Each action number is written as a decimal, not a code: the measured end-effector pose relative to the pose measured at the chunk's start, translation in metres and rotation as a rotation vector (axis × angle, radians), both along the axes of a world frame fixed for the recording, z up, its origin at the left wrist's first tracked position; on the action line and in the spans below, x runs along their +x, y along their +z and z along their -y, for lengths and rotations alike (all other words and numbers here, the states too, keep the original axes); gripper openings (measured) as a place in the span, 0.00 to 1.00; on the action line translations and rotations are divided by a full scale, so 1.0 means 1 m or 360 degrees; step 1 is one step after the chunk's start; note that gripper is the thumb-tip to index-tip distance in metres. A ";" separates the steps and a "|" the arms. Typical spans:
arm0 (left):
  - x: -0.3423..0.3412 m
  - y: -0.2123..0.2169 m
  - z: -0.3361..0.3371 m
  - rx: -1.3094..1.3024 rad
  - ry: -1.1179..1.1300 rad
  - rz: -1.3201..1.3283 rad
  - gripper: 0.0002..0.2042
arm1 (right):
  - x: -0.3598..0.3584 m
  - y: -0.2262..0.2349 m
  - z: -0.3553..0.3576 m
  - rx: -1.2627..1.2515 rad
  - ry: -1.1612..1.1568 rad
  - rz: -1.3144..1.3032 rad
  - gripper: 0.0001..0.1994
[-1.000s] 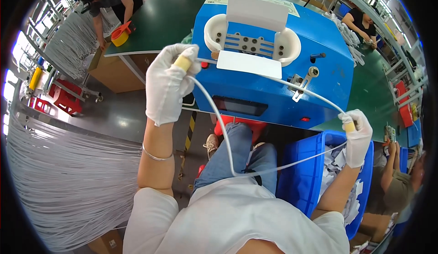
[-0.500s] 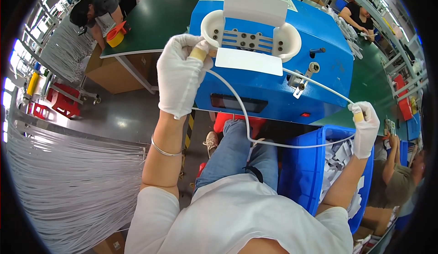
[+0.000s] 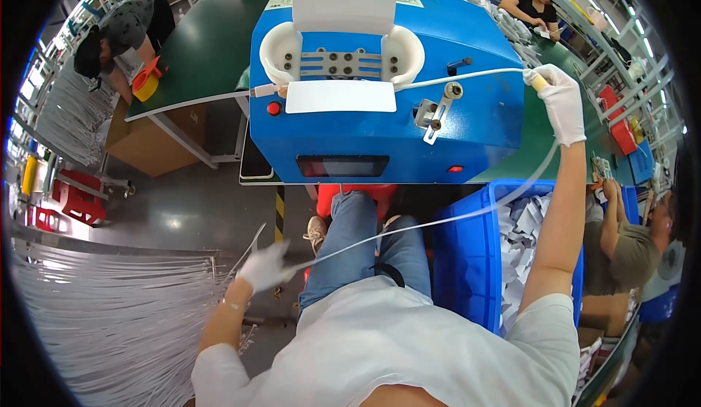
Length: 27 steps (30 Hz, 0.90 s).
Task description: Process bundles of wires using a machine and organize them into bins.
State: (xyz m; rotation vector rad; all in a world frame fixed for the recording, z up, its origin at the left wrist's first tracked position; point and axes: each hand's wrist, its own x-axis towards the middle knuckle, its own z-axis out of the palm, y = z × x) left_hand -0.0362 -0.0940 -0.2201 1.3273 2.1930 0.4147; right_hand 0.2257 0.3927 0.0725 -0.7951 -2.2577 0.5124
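My right hand point(image 3: 561, 104), in a white glove with yellowish fingertip covers, is closed on a white cable point(image 3: 467, 76) beside the right side of a blue benchtop machine point(image 3: 394, 140). From there the cable runs left to the machine's white curved guides point(image 3: 403, 54). A connector end point(image 3: 269, 90) juts out at the machine's left, by a white plate point(image 3: 340, 96). A blurred stretch of white cable point(image 3: 409, 228) sweeps below my right hand, across my lap, to my gloved left hand point(image 3: 264, 267). That hand is low beside the hanging cables, its fingers smeared by motion.
Many white cables point(image 3: 109, 312) hang over a rail at the left. A blue bin point(image 3: 467, 261) of white paper scraps stands by my right leg. An orange-and-yellow tape dispenser point(image 3: 146, 80) sits on the green table point(image 3: 212, 49). Other people work left and right.
My left hand has dropped from the machine's left side to beside the hanging cables. My right hand has risen with the cable. The view has shifted to the right.
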 end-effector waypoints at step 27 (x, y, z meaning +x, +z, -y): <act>0.015 0.157 -0.012 -0.0496 -0.0133 0.1671 0.14 | 0.029 -0.002 0.049 -0.0501 -0.0111 -0.0367 0.07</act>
